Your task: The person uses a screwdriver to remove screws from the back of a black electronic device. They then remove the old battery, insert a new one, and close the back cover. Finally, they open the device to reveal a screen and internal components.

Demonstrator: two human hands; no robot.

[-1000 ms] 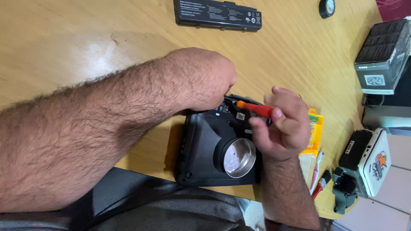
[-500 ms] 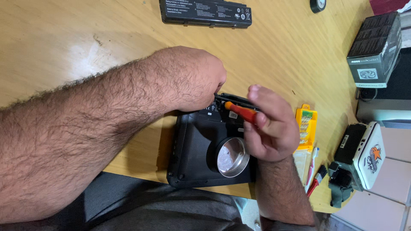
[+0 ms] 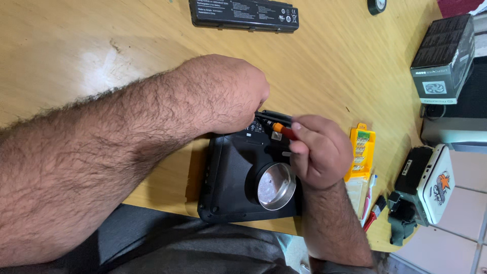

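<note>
My left forearm (image 3: 116, 152) lies across near table (image 3: 76, 45), blocking reach from left to laptop (image 3: 238, 172). Metal dish (image 3: 275, 185) sits on laptop just beside my right hand (image 3: 319, 152). Yellow bit case (image 3: 361, 151) crowds right side. Long battery (image 3: 243, 14) at far edge; open wood between it and my hands. Boxes (image 3: 444, 56) wall off right edge.

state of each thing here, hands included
left hand: fist down on the laptop's edge
right hand: holding the orange screwdriver
black laptop: closed, underside up
metal dish: upright on the laptop
battery pack: lying apart on the table
</note>
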